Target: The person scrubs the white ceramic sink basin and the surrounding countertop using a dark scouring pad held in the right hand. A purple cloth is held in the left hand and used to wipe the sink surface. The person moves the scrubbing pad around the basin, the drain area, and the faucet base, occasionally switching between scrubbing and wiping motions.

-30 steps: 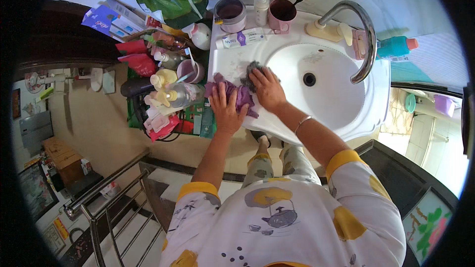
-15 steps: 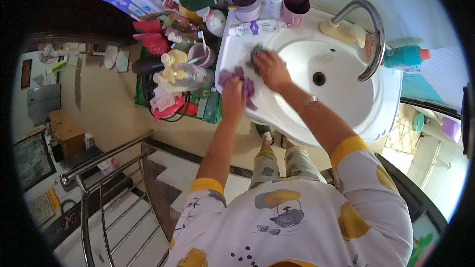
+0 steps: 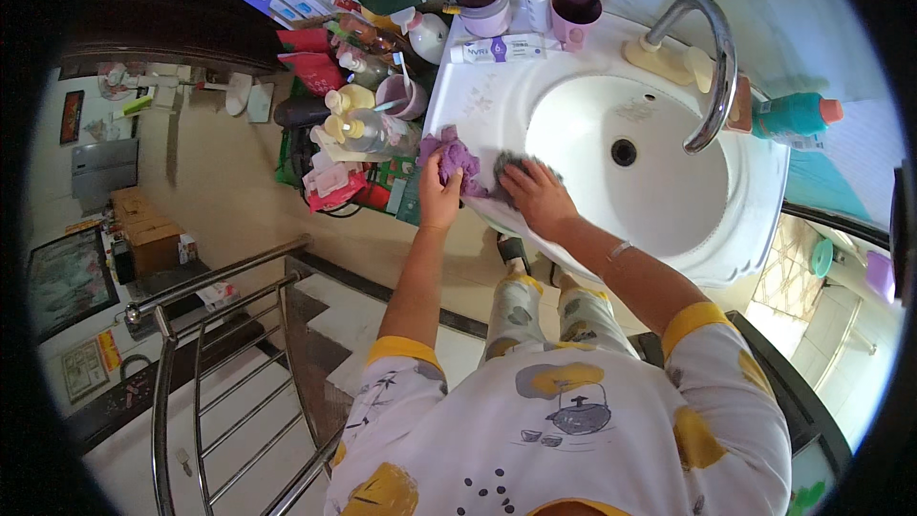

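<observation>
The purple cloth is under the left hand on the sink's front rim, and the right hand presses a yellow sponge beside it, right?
Not quite: in the head view the right hand presses a dark grey scrubber, not a yellow sponge. The rest holds.

purple cloth [image 3: 451, 159], white sink [image 3: 755, 220], teal bottle [image 3: 789, 116], white shirt with yellow patches [image 3: 592, 420]

White yellow-cuffed teapot-print pyjamas, wrist bangle [image 3: 619, 250]

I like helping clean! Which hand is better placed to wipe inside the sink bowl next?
Probably the right hand. It presses a dark scrubber on the sink rim, right beside the bowl. The left hand holds a purple cloth farther out, at the rim's outer edge.
</observation>
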The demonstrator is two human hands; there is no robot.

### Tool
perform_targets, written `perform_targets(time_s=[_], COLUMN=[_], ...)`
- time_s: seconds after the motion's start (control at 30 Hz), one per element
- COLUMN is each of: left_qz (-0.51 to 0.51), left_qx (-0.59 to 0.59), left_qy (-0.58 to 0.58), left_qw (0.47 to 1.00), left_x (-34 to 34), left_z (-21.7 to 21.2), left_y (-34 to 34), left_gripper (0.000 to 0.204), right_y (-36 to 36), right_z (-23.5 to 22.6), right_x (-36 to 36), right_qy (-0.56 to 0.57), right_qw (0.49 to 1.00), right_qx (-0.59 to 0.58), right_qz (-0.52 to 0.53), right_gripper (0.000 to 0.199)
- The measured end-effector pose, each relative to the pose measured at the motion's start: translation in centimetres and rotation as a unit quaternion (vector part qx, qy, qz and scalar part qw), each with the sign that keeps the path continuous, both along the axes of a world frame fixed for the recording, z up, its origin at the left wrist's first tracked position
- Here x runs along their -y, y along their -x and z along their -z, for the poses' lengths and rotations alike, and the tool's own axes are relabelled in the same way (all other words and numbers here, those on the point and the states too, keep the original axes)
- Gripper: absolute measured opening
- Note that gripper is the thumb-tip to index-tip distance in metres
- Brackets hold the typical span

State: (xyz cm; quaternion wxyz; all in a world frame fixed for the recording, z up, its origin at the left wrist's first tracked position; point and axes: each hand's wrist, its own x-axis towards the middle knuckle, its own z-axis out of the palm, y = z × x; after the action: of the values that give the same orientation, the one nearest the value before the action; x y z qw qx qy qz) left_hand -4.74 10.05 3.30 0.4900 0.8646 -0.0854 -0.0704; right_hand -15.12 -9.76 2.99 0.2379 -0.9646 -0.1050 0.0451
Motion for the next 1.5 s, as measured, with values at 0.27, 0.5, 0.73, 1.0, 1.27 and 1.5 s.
perform_targets(time_s=[0.27,0.5,0.73,1.0,1.27,1.5], left_qz=[0.091,0.141,0.157,0.154,0.144,0.146], left_qx=[0.243,0.244,0.235,0.243,0.230,0.267], left_qy=[-0.125,-0.113,-0.113,-0.101,-0.119,-0.115], left_qw=[0.958,0.953,0.953,0.952,0.955,0.945], left_x=[-0.6,-1.7,-1.1,-1.6,-2.2,-1.3], left_z=[0.9,1.4,1.2,1.0,1.8,1.6], left_y=[-2.1,-3.4,-3.8,-4.1,-3.9,-3.8], left_gripper=[0.043,0.044,0.043,0.044,0.045,0.044], right_y=[-6.6,0.4,-10.4,1.2,4.5,-4.9], right_z=[0.6,0.5,2.6,-0.5,-0.1,-2.3], right_x=[-0.4,-1.3,1.6,-3.0,-4.4,-2.4], right_qy=[0.014,-0.032,0.057,0.119,0.106,0.118], right_qw=[0.995,0.991,0.967,0.988,0.990,0.983], right_qx=[0.024,-0.010,-0.021,0.007,0.002,0.013], right_qz=[0.099,0.127,0.247,0.102,0.091,0.143], right_gripper=[0.053,0.048,0.041,0.051,0.053,0.045])
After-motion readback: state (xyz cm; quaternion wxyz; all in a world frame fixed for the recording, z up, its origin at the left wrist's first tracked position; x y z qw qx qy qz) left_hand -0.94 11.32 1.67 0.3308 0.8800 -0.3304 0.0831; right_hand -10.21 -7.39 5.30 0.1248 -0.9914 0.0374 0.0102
